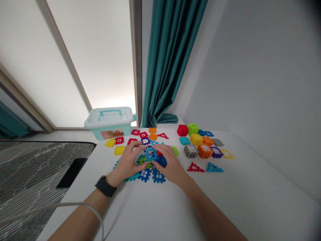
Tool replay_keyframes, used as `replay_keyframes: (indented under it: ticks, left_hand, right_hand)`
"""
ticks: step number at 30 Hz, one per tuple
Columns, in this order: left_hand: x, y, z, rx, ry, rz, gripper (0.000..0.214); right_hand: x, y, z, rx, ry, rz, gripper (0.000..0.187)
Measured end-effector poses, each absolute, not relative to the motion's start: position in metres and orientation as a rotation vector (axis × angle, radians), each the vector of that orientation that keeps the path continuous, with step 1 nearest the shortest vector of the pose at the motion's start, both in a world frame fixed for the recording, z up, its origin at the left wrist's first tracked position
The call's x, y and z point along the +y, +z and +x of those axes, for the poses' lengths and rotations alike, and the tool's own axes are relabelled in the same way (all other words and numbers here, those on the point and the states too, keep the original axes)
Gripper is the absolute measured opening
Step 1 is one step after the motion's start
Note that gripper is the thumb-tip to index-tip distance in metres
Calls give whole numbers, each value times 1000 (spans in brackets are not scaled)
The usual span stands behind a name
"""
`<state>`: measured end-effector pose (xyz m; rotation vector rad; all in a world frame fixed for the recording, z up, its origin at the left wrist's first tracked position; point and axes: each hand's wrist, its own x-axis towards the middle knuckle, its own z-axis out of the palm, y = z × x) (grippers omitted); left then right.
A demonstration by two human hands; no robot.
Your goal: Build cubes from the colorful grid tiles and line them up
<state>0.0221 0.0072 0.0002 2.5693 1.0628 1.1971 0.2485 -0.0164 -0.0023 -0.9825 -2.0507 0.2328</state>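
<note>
My left hand (127, 162) and my right hand (169, 164) meet over a cluster of interlocking waffle tiles (147, 174) on the white table (160, 207). Both sets of fingers curl around an upright blue window tile (150, 153) in the middle of that cluster. Blue, teal and green tiles lie flat under and between the hands. A black smartwatch (105, 186) sits on my left wrist. Loose red, yellow, orange and purple tiles (140, 136) lie just beyond the hands.
A mint storage box with a lid (109, 122) stands at the back left. Assembled coloured cubes (199, 142) and two flat triangles (204, 167) sit to the right. A black phone (72, 172) lies at left. A teal curtain (170, 60) hangs behind. A white cable (75, 207) crosses my left forearm.
</note>
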Motion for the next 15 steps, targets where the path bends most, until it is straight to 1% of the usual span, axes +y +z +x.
replay_keyframes:
  ticks: [3,9,15]
  left_hand:
    - [7,-1,22,1070,1202,2563,45]
    - [6,-2,24,1059,1227,2587,45]
    - [3,2,31,1081,1239,2553,44]
  right_hand:
    - [-16,-1,250,-2072,205,-967,47]
    - [-16,3,255,-2119,163,-971,34]
    - [-20,11,259,-2149,154,-1001,30]
